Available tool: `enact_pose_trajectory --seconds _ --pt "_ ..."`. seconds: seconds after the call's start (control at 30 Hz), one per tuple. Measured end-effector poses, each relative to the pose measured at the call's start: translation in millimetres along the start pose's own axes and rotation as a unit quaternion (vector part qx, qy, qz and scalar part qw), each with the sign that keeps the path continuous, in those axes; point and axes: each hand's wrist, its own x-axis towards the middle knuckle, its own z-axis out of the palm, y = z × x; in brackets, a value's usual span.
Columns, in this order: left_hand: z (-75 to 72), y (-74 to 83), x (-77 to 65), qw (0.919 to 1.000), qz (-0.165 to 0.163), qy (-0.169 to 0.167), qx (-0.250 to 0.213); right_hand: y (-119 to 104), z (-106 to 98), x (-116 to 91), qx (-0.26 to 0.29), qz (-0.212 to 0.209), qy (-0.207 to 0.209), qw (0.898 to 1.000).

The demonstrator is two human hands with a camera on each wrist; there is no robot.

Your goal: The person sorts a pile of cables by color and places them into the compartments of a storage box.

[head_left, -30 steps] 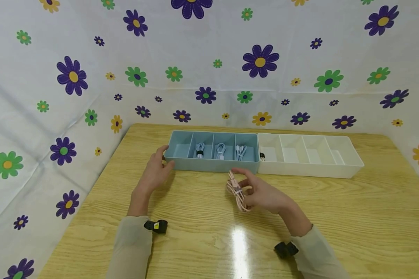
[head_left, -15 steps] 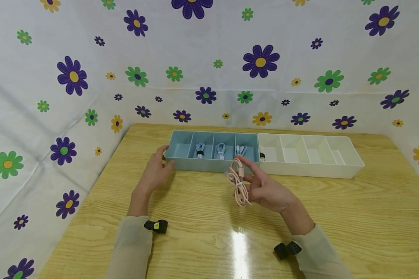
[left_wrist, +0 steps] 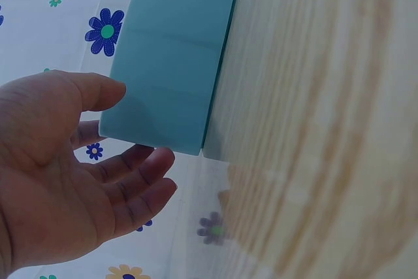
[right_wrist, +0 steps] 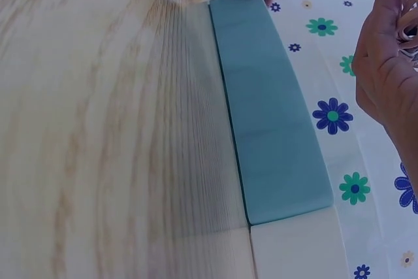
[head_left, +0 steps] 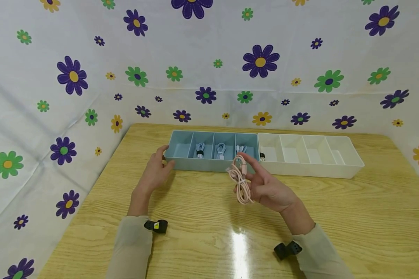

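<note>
A bundled pink charging cable [head_left: 242, 182] is held up by my right hand [head_left: 272, 192], which pinches it in front of the blue divided box [head_left: 202, 164]. The index finger points up along the cable's top end. Part of that cable shows at the edge of the right wrist view, beside the right hand [right_wrist: 385, 63]. My left hand [head_left: 154, 170] grips the left end of the blue box, thumb at the front corner. In the left wrist view the left hand [left_wrist: 72, 168] has its fingers curled round the end of the box wall [left_wrist: 170, 83].
Three of the blue box's compartments hold light cables, such as the cable with a black strap [head_left: 200, 150]. A white divided box [head_left: 307, 169] adjoins it on the right, with a black-strapped cable [head_left: 262, 156] in its left compartment. Behind the wooden table [head_left: 195, 217] hangs a flowered cloth [head_left: 181, 46].
My right hand has raised the pink cable and turned it more upright, now overlapping the blue box's front edge. The left hand has stayed at the box's end.
</note>
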Motion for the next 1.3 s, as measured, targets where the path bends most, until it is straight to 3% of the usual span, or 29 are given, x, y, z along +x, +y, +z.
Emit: enact_pose_trajectory --seconds 0.3,1.0,1.3 --pt "-0.1 1.1 -0.1 1.0000 -0.001 -0.003 0.000 -2.1 0.1 -1.4 0.027 -0.007 -0.006 1.000" --pt "1.7 -1.3 2.8 1.0000 -0.008 -0.003 0.001 -5.2 -3.2 -3.2 -0.004 0.020 0.071 0.997" --pt "0.3 -0.8 1.7 1.0000 -0.007 -0.004 0.003 -10.0 -6.1 -5.8 0.024 -0.005 0.060 0.998"
